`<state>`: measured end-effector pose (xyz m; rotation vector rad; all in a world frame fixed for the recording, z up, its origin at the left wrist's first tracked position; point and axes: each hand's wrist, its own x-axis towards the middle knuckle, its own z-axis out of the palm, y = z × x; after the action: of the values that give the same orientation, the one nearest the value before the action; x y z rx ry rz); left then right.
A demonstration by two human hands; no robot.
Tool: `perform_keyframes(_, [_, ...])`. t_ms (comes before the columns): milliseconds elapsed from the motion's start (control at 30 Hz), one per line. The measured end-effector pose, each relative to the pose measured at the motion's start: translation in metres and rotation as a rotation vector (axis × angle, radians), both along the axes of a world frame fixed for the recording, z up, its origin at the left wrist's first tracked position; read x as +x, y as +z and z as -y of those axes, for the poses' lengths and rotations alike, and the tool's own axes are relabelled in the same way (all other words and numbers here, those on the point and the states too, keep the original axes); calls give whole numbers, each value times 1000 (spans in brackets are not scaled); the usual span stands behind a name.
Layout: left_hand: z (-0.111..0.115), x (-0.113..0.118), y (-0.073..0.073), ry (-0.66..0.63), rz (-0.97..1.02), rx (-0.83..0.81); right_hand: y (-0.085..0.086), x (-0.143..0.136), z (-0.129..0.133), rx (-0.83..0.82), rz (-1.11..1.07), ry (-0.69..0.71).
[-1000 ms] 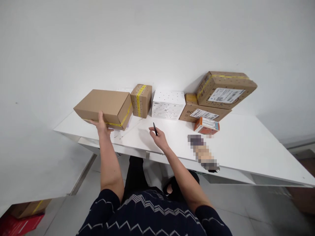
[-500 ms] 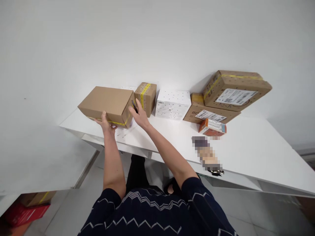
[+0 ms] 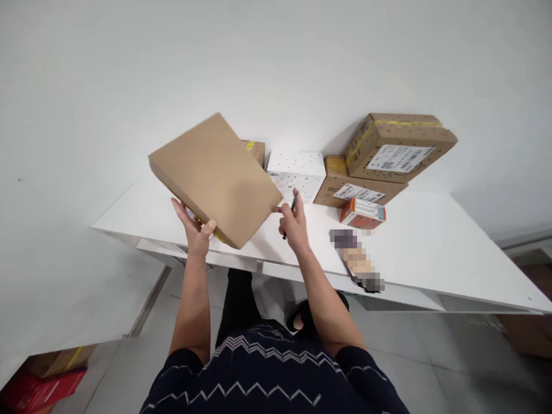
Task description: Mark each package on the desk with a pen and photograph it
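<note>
A plain brown cardboard box [image 3: 215, 178] is held tilted above the left part of the white table, its broad face turned up toward me. My left hand [image 3: 196, 233] grips its near lower edge, thumb on the front and fingers beneath. Yellow tape shows along that underside. Just off the box's right corner is my right hand [image 3: 294, 224], with a dark pen [image 3: 294, 201] held in it. One fingertip reaches the corner; whether it presses on it I cannot tell. Behind the raised box, a smaller taped carton [image 3: 256, 150] is mostly hidden.
A white dotted box [image 3: 297, 167] stands against the wall. Right of it, a labelled carton [image 3: 397, 152] rests on another brown carton [image 3: 332, 187]. An orange-and-white box [image 3: 363, 214] and a blurred-out item [image 3: 356, 259] lie on the white table [image 3: 431, 247], the item near its front edge.
The brown box has been lifted and turned so its broad face tips toward me. My right hand has moved right with the pen, from the box's side to its corner.
</note>
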<state>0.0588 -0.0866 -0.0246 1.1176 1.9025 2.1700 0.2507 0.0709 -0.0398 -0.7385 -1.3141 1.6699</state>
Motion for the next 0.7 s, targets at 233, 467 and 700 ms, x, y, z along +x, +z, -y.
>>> perform_keyframes(233, [-8,43,33,-205,-351,-432,-60,63,35,-295,53,21])
perform_keyframes(467, [-55,60,67,-481,-565,-677,-84,57,77,-701,-105,180])
perform_keyframes(700, [-73,63,67,-595,-531,-648,-79,91,40,-701,-194,-159])
